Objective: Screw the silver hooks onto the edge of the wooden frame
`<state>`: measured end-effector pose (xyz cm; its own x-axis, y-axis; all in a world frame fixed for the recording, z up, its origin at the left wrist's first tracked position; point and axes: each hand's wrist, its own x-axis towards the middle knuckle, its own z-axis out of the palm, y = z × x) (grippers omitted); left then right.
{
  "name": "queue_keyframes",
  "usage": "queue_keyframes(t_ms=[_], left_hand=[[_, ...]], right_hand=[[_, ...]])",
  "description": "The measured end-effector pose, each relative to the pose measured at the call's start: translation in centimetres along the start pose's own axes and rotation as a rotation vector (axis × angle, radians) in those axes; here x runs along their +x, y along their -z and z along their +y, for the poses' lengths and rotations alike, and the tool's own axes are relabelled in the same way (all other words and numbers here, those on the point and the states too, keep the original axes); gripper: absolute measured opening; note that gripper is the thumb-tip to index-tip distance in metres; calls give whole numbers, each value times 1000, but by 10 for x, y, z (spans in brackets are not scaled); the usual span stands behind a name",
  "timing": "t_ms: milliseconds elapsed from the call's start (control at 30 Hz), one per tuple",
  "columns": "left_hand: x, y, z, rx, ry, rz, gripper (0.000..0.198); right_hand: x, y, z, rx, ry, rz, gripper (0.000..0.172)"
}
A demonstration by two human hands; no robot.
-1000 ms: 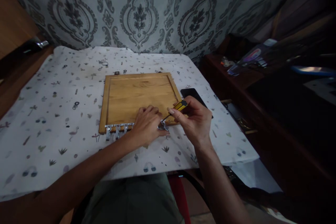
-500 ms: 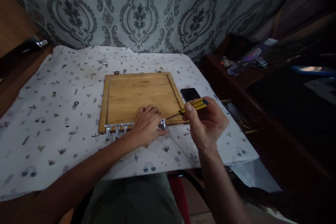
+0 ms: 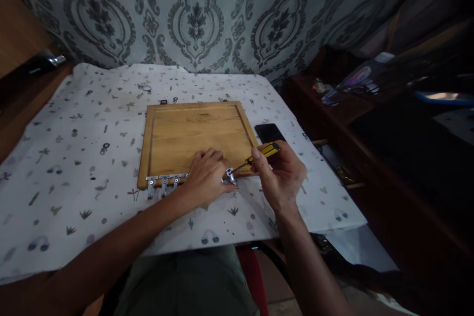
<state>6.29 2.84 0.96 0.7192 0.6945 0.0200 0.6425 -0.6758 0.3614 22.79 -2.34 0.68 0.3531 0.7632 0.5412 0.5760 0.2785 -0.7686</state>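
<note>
A framed wooden panel (image 3: pixel 196 133) lies flat on the cloth-covered table. Along its near edge runs a row of small shiny metal hooks (image 3: pixel 165 185), some of them covered by my left hand (image 3: pixel 207 175). That hand rests over the panel's edge, its thumb and fingers closed around the metal hook (image 3: pixel 230 175) at the right of the row. In my right hand (image 3: pixel 283 175) is a yellow and black screwdriver (image 3: pixel 263 152), gripped by its handle. The shaft slants down to the left, and its tip is at the right-hand hook. Whether it sits in a screw is too small to tell.
Right of the panel lies a black phone (image 3: pixel 269 133), partly behind my right hand. A patterned white tablecloth (image 3: pixel 92 148) covers the table. On the dark furniture at the right rests a clear bottle (image 3: pixel 357 79). A patterned wall (image 3: pixel 196 19) rises behind.
My right hand has moved left and slightly down with the screwdriver, whose handle is now closer to the hook. The left hand stays in place on the hook.
</note>
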Motion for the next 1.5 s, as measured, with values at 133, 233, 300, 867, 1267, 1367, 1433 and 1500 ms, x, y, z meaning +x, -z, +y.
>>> queue_keyframes(t_ms=[133,233,300,867,1267,1367,1433,1500], left_hand=[[0,-1,0,4,9,-1,47],[0,0,1,19,17,-8,46],[1,1,2,23,21,-21,47],[-2,4,1,35,23,-35,48],[-12,29,-8,-40,-39,-36,38],[-18,39,-20,-43,-25,2,34],[-21,46,-35,-56,-6,37,29],[-22,53,-57,-64,47,77,24]], right_hand=[[0,1,1,-30,35,-10,27],[0,2,1,-40,64,-25,25],[0,4,0,-39,69,-43,25],[0,1,-7,-62,99,-65,24],[0,1,-4,-45,110,-63,23],[0,2,-4,-50,112,-60,25],[0,3,-5,-75,111,-55,27],[0,4,-4,-91,121,-48,27]])
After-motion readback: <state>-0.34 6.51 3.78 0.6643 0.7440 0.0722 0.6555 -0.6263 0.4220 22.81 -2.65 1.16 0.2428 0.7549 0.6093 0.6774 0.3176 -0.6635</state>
